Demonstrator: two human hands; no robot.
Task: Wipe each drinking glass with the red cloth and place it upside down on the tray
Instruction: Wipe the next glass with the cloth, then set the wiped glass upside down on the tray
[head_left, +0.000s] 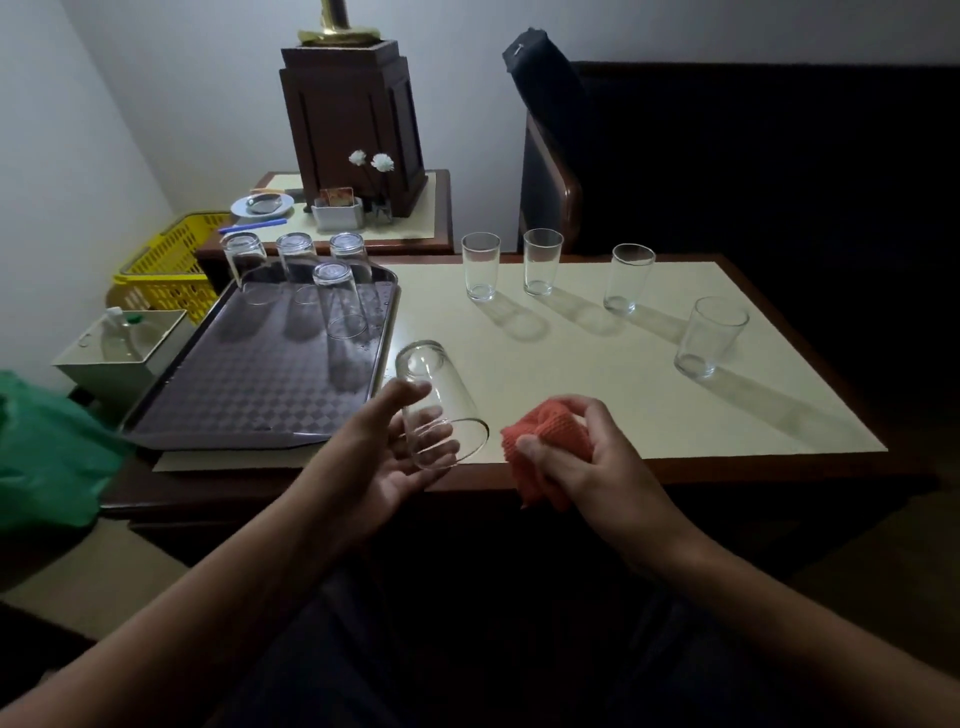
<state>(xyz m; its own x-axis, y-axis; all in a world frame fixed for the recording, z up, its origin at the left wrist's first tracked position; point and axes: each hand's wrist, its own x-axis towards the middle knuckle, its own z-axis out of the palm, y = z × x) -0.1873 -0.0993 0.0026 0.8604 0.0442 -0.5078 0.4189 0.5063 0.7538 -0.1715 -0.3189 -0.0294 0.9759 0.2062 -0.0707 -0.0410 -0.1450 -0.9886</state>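
Head view. Left hand: palm up, thumb and fingers curled round one drinking glass, held tilted above the table's near edge, base pointing far, mouth toward the near right, just right of the tray's near right corner. Right hand: clenched on the bunched red cloth, just right of the glass mouth, not touching it. Tray: dark, patterned, at the left of the table, bearing four inverted glasses at its far end. Four upright glasses: spread along the table's far and right side. Yellow basket: far left, beyond the tray.
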